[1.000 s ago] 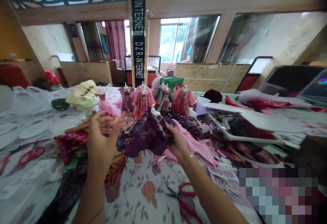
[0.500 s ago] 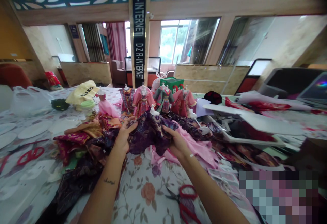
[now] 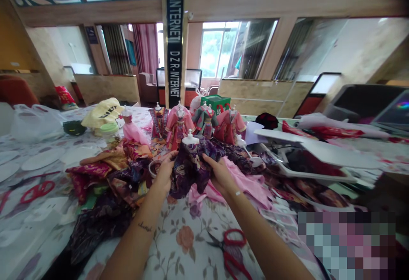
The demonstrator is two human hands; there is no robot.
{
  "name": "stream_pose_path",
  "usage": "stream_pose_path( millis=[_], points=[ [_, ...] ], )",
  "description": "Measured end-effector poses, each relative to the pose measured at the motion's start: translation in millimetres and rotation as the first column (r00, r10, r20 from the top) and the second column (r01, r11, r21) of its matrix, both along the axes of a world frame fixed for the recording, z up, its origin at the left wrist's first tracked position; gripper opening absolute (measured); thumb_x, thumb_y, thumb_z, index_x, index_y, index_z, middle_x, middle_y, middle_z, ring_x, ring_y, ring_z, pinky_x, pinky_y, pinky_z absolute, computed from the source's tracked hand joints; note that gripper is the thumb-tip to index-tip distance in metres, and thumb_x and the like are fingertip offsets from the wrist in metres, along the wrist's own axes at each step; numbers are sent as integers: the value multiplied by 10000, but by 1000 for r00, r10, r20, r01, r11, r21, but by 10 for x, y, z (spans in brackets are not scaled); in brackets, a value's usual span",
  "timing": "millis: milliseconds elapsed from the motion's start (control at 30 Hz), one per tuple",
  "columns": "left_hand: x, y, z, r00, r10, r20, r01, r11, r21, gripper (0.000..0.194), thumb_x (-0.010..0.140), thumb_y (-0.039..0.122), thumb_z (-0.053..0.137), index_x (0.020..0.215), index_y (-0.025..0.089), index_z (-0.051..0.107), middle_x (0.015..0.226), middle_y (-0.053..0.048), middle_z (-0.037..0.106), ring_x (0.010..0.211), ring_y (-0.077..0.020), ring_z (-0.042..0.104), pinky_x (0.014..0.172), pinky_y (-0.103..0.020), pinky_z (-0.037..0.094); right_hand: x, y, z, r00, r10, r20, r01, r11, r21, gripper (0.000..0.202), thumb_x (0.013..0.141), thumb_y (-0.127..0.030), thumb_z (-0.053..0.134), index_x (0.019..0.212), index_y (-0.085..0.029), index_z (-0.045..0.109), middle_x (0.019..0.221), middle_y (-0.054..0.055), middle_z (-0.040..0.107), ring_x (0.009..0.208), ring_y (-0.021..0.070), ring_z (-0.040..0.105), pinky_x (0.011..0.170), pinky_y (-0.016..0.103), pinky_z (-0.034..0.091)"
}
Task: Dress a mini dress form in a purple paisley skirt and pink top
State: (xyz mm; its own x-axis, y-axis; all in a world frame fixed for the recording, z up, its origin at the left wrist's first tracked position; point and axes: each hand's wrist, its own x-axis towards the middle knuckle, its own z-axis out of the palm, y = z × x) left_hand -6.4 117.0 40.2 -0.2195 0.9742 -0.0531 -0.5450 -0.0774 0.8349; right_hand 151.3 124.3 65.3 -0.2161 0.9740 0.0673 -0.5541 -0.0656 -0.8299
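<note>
Dark purple patterned fabric wraps the front of a small white mannequin, whose neck and shoulders show above the cloth. My left hand pinches the fabric's left edge, and my right hand grips its right side. Pink cloth lies beneath and to the right of my right hand. Behind the fabric stand several little mannequins in robes, among them one in a pink robe. Red-handled scissors lie on the flowered tablecloth between my forearms.
Piles of patterned fabric spread to the left, near a second pair of red scissors and white discs. A yellow cloth bag and a green box sit farther back. White trays are at right.
Both hands remain on the purple fabric. My left hand has moved right, drawing its side inward around the mannequin, and more of the mannequin's shoulders shows.
</note>
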Motion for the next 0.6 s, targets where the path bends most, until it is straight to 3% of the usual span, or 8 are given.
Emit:
stream_pose_path(
  millis=[267,400,600],
  points=[
    [-76,41,-56,996,58,-69,-62,996,-58,221,561,113,604,766,194,593,533,50,604,572,-156,648,588,-272,525,-2,47,-119,996,-82,-16,81,995,-55,292,601,-164,733,879,-189,647,814,8,737,727,195,686,678,294,546],
    [-112,67,-114,984,69,-163,-82,994,-74,176,553,127,594,719,185,587,501,60,581,473,-131,595,524,-254,492,-2,59,-170,995,-98,-17,97,993,-75,290,606,-139,713,878,-206,638,811,-8,736,727,184,684,712,295,545],
    [-266,55,-125,923,117,-366,-133,991,-18,162,564,175,612,725,179,623,568,41,615,493,-118,561,505,-218,434,10,38,-296,996,-87,0,86,990,-111,261,623,-156,700,866,-222,632,802,-9,733,738,194,685,731,321,546]
  ],
)
